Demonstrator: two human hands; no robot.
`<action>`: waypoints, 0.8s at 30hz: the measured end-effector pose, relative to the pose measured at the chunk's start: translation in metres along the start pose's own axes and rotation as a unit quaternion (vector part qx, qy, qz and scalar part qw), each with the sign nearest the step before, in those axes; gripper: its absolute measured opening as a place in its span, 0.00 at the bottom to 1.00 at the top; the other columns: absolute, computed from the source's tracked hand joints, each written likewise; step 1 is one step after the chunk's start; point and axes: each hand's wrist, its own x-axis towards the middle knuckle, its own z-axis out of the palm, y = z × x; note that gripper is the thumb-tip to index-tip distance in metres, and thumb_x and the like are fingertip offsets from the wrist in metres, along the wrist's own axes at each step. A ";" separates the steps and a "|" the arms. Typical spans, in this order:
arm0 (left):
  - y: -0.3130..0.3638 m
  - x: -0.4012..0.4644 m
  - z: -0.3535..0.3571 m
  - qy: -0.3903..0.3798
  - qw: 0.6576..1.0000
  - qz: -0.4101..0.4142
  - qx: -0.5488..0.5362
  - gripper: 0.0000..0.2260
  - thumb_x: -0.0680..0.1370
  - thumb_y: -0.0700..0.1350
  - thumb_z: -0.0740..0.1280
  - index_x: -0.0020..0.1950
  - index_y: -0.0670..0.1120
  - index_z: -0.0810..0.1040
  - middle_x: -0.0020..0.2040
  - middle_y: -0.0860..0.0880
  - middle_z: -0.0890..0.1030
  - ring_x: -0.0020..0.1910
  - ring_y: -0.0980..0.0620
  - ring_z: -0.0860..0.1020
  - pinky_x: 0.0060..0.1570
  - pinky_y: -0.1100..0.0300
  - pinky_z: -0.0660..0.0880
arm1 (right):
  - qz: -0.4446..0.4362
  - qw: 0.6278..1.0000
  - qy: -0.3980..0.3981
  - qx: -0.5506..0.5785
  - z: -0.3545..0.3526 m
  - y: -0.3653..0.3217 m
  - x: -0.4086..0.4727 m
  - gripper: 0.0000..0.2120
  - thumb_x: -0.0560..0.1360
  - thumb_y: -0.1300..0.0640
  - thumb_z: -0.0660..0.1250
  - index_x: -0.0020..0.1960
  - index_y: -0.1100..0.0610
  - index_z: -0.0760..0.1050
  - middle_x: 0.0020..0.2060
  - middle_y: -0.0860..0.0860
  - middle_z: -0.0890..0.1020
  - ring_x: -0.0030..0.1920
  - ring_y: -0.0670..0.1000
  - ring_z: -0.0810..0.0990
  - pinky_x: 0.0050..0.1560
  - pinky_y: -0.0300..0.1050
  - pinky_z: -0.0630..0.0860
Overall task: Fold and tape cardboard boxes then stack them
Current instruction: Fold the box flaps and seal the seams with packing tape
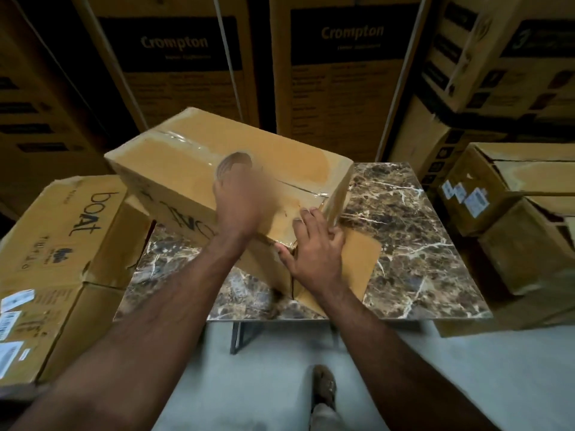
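A brown cardboard box lies skewed on the marble table, clear tape shining along its top seam. My left hand, blurred by motion, grips a brown tape roll just above the box's top. My right hand presses with spread fingers on the box's near right corner, over the taped seam end. Beside that hand, a loose flap of the box lies flat on the table.
A large "boat" carton leans against the table's left side. Stacked open cartons crowd the right edge. Tall "Crompton" cartons wall off the back. My foot stands on the grey floor before the table.
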 end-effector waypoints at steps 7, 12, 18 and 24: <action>-0.006 -0.063 -0.028 -0.047 0.998 0.038 -0.013 0.15 0.82 0.48 0.58 0.63 0.45 0.79 0.63 0.43 0.74 0.64 0.43 0.71 0.63 0.47 0.63 | 0.093 0.990 -0.060 -0.093 -0.047 -0.066 -0.024 0.28 0.72 0.30 0.62 0.55 0.53 0.78 0.54 0.54 0.78 0.55 0.57 0.74 0.51 0.55 0.70; 0.017 -0.079 -0.046 -0.076 0.996 0.036 -0.036 0.15 0.83 0.51 0.58 0.65 0.46 0.78 0.63 0.45 0.74 0.63 0.45 0.71 0.66 0.47 0.62 | -0.048 0.992 -0.110 0.029 -0.090 -0.029 -0.018 0.23 0.77 0.39 0.54 0.51 0.54 0.80 0.46 0.52 0.79 0.51 0.56 0.77 0.52 0.51 0.67; 0.032 -0.094 -0.053 -0.086 0.995 0.019 -0.048 0.17 0.82 0.52 0.62 0.69 0.48 0.75 0.69 0.44 0.72 0.68 0.46 0.69 0.71 0.46 0.61 | 0.167 0.943 -0.277 -0.078 -0.103 0.035 0.011 0.32 0.80 0.32 0.49 0.80 0.45 0.57 0.80 0.58 0.55 0.80 0.61 0.52 0.73 0.72 0.48; 0.032 -0.093 -0.037 -0.071 0.997 0.006 -0.013 0.19 0.80 0.57 0.63 0.67 0.49 0.76 0.65 0.45 0.74 0.64 0.47 0.72 0.70 0.46 0.64 | 0.185 0.931 -0.294 -0.111 -0.095 0.022 0.005 0.35 0.79 0.29 0.43 0.82 0.43 0.49 0.82 0.58 0.49 0.81 0.61 0.49 0.74 0.73 0.47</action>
